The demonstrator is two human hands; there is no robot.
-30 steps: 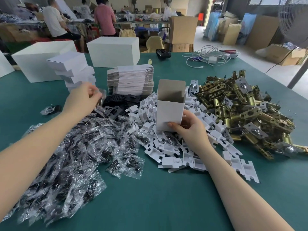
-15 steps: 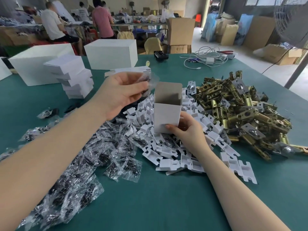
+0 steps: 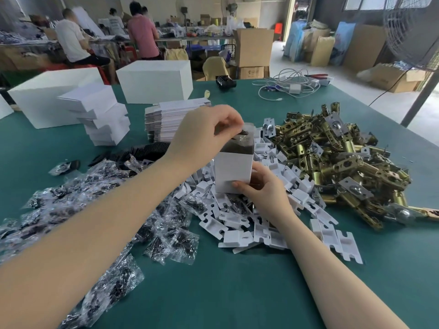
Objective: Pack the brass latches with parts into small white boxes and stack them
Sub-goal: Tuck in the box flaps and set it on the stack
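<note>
Green tabletop is filling the frame; at centre, the left hand (image 3: 204,131) is pinching a small bag (image 3: 245,134) directly above the upright box (image 3: 232,172), whose base the right hand (image 3: 263,188) is gripping.

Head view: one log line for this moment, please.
left hand pinching screw bag over box mouth | right hand holding small white box upright

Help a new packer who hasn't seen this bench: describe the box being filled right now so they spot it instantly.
On the green table, find the heap of white inserts between the screw bags and brass latches. The small white box stands upright there, right hand steadying it. Unlike the closed boxes, it is open-topped.
</note>
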